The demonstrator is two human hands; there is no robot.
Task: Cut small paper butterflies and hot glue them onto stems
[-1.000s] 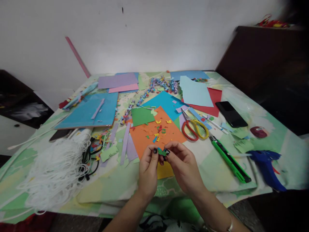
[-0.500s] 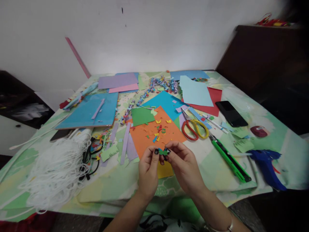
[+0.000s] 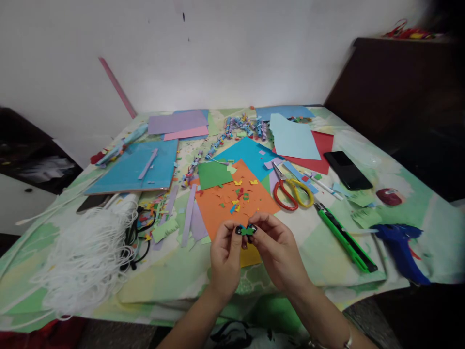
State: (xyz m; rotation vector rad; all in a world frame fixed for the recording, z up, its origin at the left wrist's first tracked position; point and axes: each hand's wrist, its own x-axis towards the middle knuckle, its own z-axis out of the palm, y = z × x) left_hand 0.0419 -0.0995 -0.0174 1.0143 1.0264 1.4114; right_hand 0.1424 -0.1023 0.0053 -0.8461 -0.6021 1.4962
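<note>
Between the fingertips of both hands is a small green paper cutout (image 3: 247, 231), with a bit of blue showing behind it. My left hand (image 3: 225, 252) pinches its left side with thumb and fingers. From the other side my right hand (image 3: 278, 249) pinches it too. Just beyond the fingers lies an orange paper sheet (image 3: 218, 208), strewn with tiny yellow, red, green and blue cut pieces. A yellow sheet (image 3: 250, 257) shows partly under my hands. Scissors (image 3: 292, 194) with red and yellow handles rest to the right of the orange sheet.
A green utility knife (image 3: 345, 237), a blue glue gun (image 3: 401, 252) and a black phone (image 3: 348, 170) lie on the right. White cord (image 3: 87, 266) is heaped at the left, near a blue folder (image 3: 127, 167). A decorated paper garland (image 3: 218, 145) runs toward the back.
My left hand has shifted slightly right, bringing the fingertips closer together on the green cutout. Everything on the table lies as before.
</note>
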